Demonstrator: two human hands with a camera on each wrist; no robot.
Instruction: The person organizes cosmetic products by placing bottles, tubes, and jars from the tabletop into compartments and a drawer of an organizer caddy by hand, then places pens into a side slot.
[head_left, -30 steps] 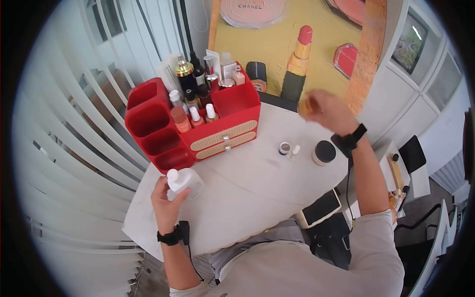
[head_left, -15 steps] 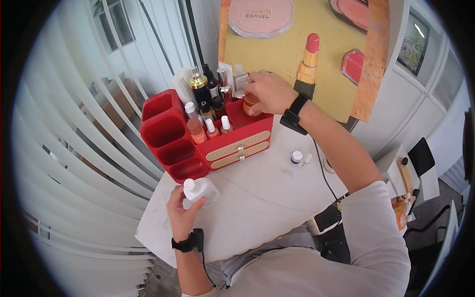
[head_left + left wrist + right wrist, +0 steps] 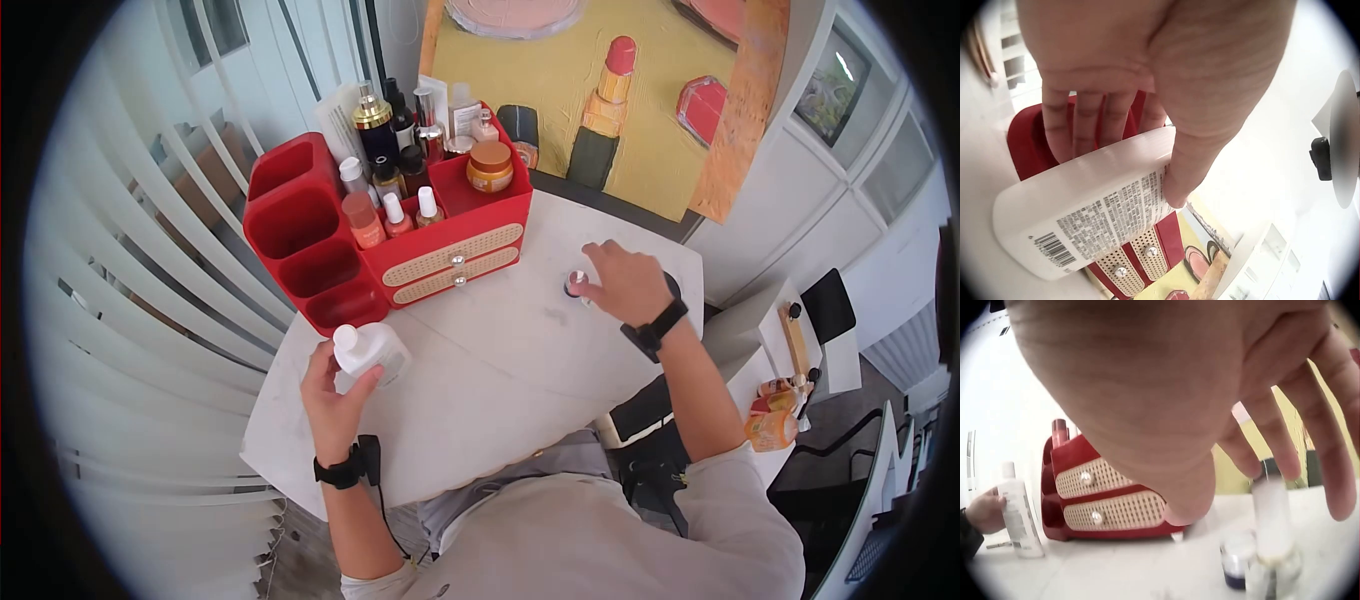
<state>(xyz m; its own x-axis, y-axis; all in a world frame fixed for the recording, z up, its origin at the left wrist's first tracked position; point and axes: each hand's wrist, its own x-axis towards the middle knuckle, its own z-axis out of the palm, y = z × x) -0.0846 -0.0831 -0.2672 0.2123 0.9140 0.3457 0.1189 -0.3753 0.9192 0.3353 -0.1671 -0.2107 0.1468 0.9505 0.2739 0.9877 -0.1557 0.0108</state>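
Right hand left the orange jar (now in the organizer), reaching small bottles.

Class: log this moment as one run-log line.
left hand: holds white bottle | right hand: over small vials | amber jar: in red organizer

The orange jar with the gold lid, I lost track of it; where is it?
In the head view, the orange jar sits in the red organiser's back right compartment, right of the bottles.
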